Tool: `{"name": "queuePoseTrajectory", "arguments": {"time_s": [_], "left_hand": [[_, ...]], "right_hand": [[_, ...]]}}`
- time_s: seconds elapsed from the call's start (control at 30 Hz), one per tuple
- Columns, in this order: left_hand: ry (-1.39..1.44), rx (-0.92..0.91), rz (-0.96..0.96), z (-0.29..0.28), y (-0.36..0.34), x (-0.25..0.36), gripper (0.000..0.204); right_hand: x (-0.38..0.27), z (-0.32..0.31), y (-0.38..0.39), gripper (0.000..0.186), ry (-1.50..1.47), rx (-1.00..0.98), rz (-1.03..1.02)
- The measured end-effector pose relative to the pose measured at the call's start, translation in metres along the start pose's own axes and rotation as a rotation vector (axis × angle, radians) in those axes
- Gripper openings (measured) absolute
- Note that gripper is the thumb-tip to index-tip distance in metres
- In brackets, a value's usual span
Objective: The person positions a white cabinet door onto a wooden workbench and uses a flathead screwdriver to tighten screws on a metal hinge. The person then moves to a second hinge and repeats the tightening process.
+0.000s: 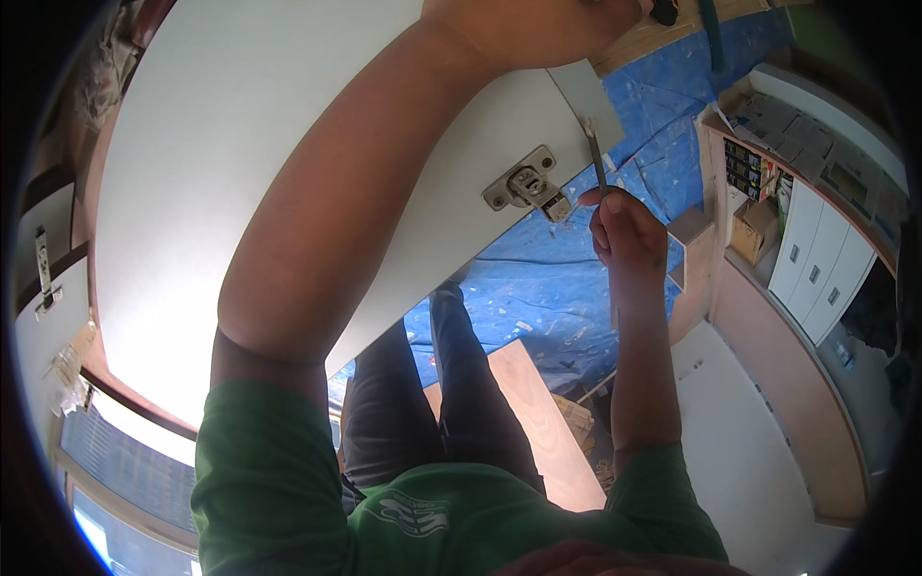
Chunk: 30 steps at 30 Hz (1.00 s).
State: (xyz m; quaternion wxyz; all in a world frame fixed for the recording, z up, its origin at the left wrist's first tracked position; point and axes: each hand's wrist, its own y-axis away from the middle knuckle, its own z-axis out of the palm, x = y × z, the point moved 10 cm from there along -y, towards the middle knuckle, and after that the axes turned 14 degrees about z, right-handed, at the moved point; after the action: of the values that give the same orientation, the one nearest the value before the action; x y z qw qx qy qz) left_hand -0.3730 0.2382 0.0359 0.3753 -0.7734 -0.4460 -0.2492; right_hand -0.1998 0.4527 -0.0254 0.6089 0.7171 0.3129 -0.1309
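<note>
My left hand (552,34) reaches across a large white panel (240,125) and is partly cut off by the top edge. Its visible fingers look closed beside a small black thing (665,12), whose kind I cannot make out. My right hand (629,230) grips a thin grey rod-like tool (597,158) with a pale tip. That tip lies over the panel's corner. Close to the right hand, a metal cabinet hinge (528,184) sits on the panel, its arm sticking out past the edge.
Wrinkled blue sheeting (538,298) covers the floor. A bare wooden board (543,413) lies by my legs. To the right stand a shelf unit holding a cardboard box (754,230) and white drawers (816,259). Another hinge (46,302) shows at the far left.
</note>
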Motion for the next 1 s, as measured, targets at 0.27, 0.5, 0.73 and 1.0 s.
{"name": "queuePoseTrajectory", "arguments": {"time_s": [0.27,0.5,0.73,1.0], "left_hand": [[-0.025,-0.014,-0.003,-0.001,0.001,-0.002,0.034],[-0.009,-0.012,-0.024,-0.004,0.000,0.003,0.035],[-0.054,0.006,0.007,-0.011,0.005,0.015,0.036],[-0.023,-0.002,-0.004,0.000,0.000,-0.002,0.037]], "right_hand": [[-0.022,0.009,-0.001,0.039,0.056,-0.026,0.009],[-0.009,-0.009,-0.003,0.042,0.117,-0.070,0.086],[-0.025,0.000,-0.008,0.043,0.227,-0.097,0.022],[-0.013,0.000,-0.002,0.040,0.151,-0.108,0.036]]}}
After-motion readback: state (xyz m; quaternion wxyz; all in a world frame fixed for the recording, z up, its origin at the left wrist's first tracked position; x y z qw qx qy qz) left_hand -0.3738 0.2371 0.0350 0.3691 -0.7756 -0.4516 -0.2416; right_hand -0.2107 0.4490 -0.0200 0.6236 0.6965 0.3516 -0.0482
